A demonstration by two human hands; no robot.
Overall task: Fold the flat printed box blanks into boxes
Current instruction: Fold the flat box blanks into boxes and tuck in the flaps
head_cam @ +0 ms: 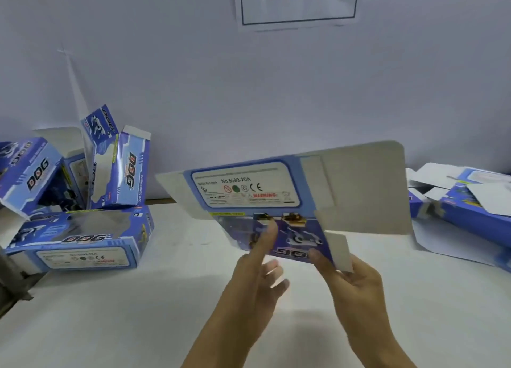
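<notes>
A flat blue-and-white printed box blank [249, 190] is held up above the white table, its label panel with "No.5599-20A" facing me and plain grey flaps spread out to the right. My right hand [351, 282] pinches its lower right edge by a small white flap. My left hand [257, 273] is under the blank, fingers apart, with its forefinger laid against the lower printed panel.
Several folded blue "DOG" boxes [80, 240] are heaped at the left on the white table [138, 312]. A stack of flat blanks [470, 201] lies at the right. A white wall with a paper sign [298, 2] stands behind.
</notes>
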